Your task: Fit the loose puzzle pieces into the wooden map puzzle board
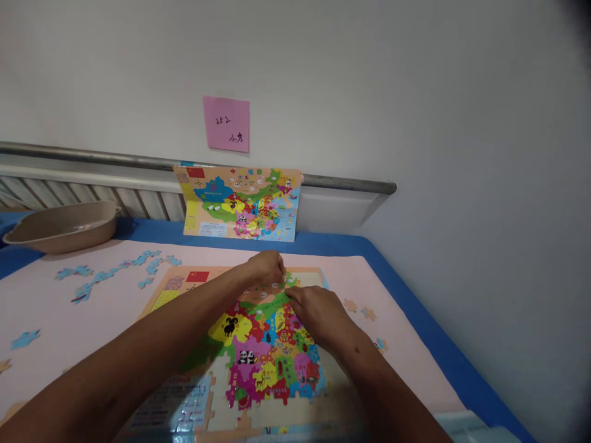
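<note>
A partly assembled jigsaw puzzle (258, 329) of a colourful map lies flat, with several pieces joined and bare pale board at its right and lower parts. My left hand (268, 267) reaches across to its upper right, fingers closed in a pinch on a small puzzle piece (284, 277), mostly hidden by the fingers. Just right of it, my right hand (318, 311) rests low over the puzzle's right side. Its thumb points left and touches the green part; the other fingers are curled and mostly hidden, so what they hold I cannot make out.
A matching map picture (242, 203) leans upright at the back against a metal rail (351, 183). Loose blue pieces (99, 275) lie left on the pink mat (115, 314); tan pieces (368, 313) lie right. A beige basin (64, 229) stands back left. A pink note (226, 124) hangs on the wall.
</note>
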The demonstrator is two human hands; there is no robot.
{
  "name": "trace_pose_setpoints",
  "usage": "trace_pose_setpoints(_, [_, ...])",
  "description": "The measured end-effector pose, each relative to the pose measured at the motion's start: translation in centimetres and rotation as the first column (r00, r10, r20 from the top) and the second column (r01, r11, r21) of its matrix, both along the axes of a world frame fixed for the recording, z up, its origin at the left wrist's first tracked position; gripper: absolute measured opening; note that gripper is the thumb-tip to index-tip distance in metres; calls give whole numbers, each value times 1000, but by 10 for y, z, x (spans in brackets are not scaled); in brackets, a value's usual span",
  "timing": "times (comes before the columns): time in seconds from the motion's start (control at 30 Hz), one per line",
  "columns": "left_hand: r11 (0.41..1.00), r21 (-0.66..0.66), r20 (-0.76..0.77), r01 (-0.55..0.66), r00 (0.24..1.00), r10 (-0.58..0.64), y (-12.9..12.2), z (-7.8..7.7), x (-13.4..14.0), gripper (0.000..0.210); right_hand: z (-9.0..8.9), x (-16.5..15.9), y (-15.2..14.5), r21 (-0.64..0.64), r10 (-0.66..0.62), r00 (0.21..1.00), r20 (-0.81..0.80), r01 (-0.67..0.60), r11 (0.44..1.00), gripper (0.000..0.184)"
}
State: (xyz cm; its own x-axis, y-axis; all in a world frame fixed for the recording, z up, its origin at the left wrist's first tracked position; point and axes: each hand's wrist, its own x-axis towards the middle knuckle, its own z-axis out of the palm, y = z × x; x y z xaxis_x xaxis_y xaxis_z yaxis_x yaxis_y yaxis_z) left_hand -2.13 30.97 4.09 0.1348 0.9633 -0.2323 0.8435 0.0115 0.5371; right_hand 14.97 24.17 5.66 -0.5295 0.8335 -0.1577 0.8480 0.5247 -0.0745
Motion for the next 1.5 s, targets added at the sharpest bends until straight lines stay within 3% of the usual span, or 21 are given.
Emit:
trace_pose_setpoints(0.4, [999,-54,270,-1,963,16,-7,4,-4,7,-3,2,1,17,33,999,-10,-33,999,24])
trace_pose_setpoints(0.6, [995,20,365,-101,927,87,-3,-7,-12,27,-1,1,1,5,19,1000,5,-19,1000,25])
trace_pose_setpoints(0.7, [990,48,409,-133,907,102,-5,-9,-16,22,-1,2,1,6,18,1000,-6,-18,1000,26])
trace_pose_setpoints(0.97, [974,-111,602,-198,766,225,-14,-6,-16,15,-2,3,1,41,29,999,-22,-28,999,26])
trace_pose_setpoints(1.1, [968,-183,684,-171,685,250,-25,-1,-11,14,-3,2,1,114,-44,989,-141,61,992,26])
trace_pose_setpoints(1.23, [965,-239,751,-111,609,257,-35,4,-5,11,-10,3,5,65,-132,889,-438,178,982,23])
trace_pose_setpoints(1.37, [961,-265,775,-81,575,262,-42,7,0,7,-16,3,11,-22,-149,698,-701,188,982,24])
trace_pose_setpoints(1.5, [968,-240,770,-75,593,237,-45,10,4,2,-18,1,16,-148,-246,490,-836,231,962,28])
